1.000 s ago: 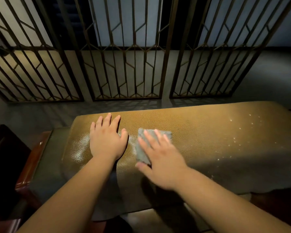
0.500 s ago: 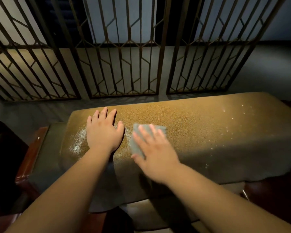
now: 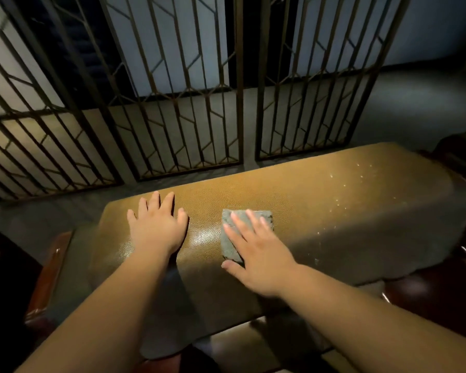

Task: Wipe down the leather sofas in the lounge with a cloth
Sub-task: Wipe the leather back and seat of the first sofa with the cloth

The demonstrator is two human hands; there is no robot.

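Right hand [image 3: 256,254], fingers flat, presses the grey cloth [image 3: 242,232] on my leather sofa back [image 3: 334,211]; it has slid right from my flat left hand [image 3: 156,227], exposing a wiped sheen; droplets remain rightward.

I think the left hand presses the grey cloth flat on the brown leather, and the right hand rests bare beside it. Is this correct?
The hands are swapped. In the head view the right hand presses the grey cloth flat on the brown leather, and the left hand rests bare beside it.
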